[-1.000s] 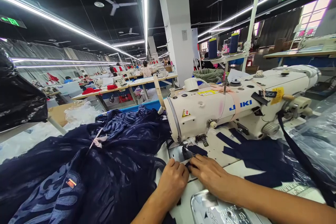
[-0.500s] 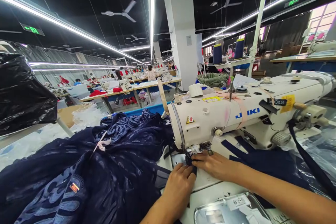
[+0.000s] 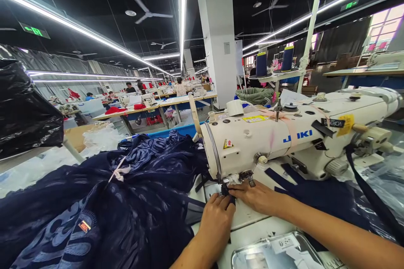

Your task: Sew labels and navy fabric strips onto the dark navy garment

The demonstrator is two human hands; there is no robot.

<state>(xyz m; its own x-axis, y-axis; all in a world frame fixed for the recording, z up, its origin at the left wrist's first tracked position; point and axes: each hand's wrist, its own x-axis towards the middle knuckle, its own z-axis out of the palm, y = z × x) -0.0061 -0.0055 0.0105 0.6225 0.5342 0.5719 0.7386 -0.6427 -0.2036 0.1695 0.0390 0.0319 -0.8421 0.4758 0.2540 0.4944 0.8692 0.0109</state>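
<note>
Both hands are at the needle area of a white JUKI sewing machine (image 3: 246, 134). With curled fingers, my left hand (image 3: 217, 214) holds a small piece of navy fabric (image 3: 232, 200) on the machine bed, just before the presser foot. Close on its right, my right hand (image 3: 254, 195) pins the same piece, fingers together and pointing left under the machine head. Much of that piece is hidden beneath the fingers. A big heap of sheer navy garments (image 3: 135, 210) with light blue embroidery lies left of my left hand, gathered by a pale tie (image 3: 118, 173).
A metal tray (image 3: 236, 256) with paper labels sits in front of the machine. More navy pieces (image 3: 325, 193) lie on the right, under my right forearm. Thread cones (image 3: 261, 65) stand behind. A black plastic bag (image 3: 28, 113) hangs at left. Other people work at distant tables.
My view has shifted slightly. Both hands stay at the needle area, holding the navy fabric almost as before.
</note>
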